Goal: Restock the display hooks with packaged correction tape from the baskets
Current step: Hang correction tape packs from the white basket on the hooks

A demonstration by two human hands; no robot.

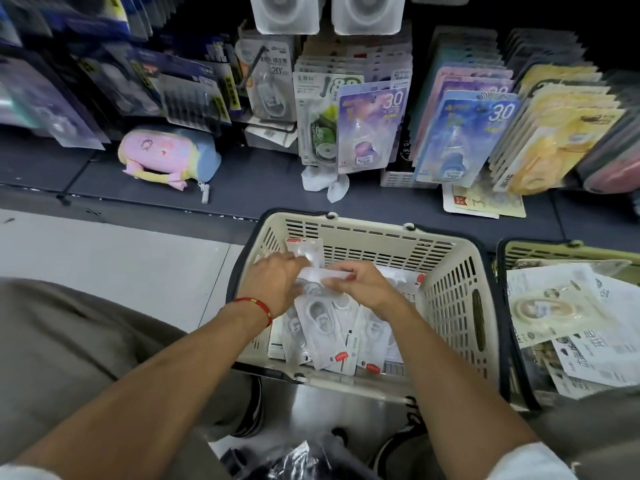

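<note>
A cream basket [450,306] on the floor holds several white packaged correction tapes [322,323] with red tabs. Both my hands reach into it. My left hand [273,278], with a red string on the wrist, grips a bunch of the white packs. My right hand [363,285] pinches the same bunch [322,273] from the right side. Above, display hooks carry hanging packs: a purple "30" card [370,129], a blue "30" card [467,133] and a green tape pack [320,126].
A second basket [540,251] at right holds larger printed packs [561,306]. A pink and blue plush pouch [166,154] lies on the dark base shelf. Crumpled white paper [325,183] and a loose card [485,202] lie below the hooks. My knees flank the basket.
</note>
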